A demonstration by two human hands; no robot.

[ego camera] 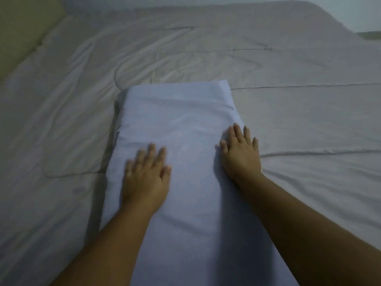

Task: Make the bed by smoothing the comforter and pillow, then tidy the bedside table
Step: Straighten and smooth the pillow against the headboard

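A plain pale blue fabric pillow (pixel 181 162) lies at centre, unpatterned. Around it spreads a plain off-white, greyish quilted comforter (pixel 288 120). At ten o'clock shows a pale yellow-green fabric patch (pixel 22 27).

one pillow (pixel 181 153), one comforter (pixel 299 112), two hands (pixel 145 178)

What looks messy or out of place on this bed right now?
The comforter is creased beyond the pillow, with folds fanning out near its far end. The left hand and right hand lie flat on the pillow. Nothing looks spilled or damaged.
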